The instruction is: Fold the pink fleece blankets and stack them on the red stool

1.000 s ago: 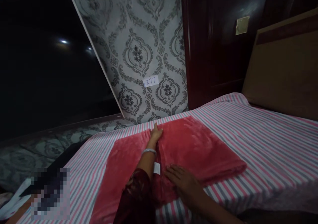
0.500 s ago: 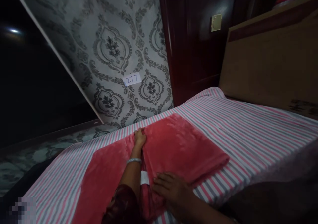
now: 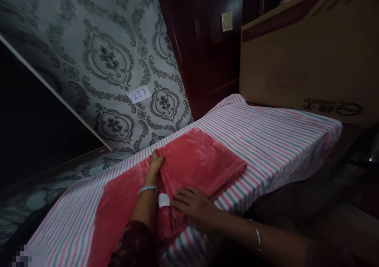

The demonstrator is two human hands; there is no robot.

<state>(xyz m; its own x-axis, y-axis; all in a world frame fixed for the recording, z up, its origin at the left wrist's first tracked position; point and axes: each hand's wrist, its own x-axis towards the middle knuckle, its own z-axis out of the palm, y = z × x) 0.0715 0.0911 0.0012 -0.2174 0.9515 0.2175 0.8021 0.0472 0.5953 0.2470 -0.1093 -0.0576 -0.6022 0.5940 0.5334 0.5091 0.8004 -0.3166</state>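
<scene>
A plush red blanket (image 3: 204,156) lies partly folded, its right part doubled over in layers and its left part flat. At the far end of the fold, my left hand (image 3: 156,160) is closed on the blanket's edge; a bracelet circles that wrist. My right hand (image 3: 197,208) rests on the near side of the folded part, fingers stretched out and lying flat. Between the two arms, a white label (image 3: 164,200) shows along the inner edge of the fold. Under the blanket is a striped pink, grey and white cloth (image 3: 266,140).
A patterned wall with a paper tag (image 3: 140,94) reading 277 rises behind the covered surface. At the left is a large dark screen (image 3: 44,113). A dark red wooden panel (image 3: 204,42) and a big cardboard box (image 3: 296,61) stand at the back right.
The view has turned to the right, showing more of the box and the right forearm's bracelet. Both hands stay at about the same places on the blanket.
</scene>
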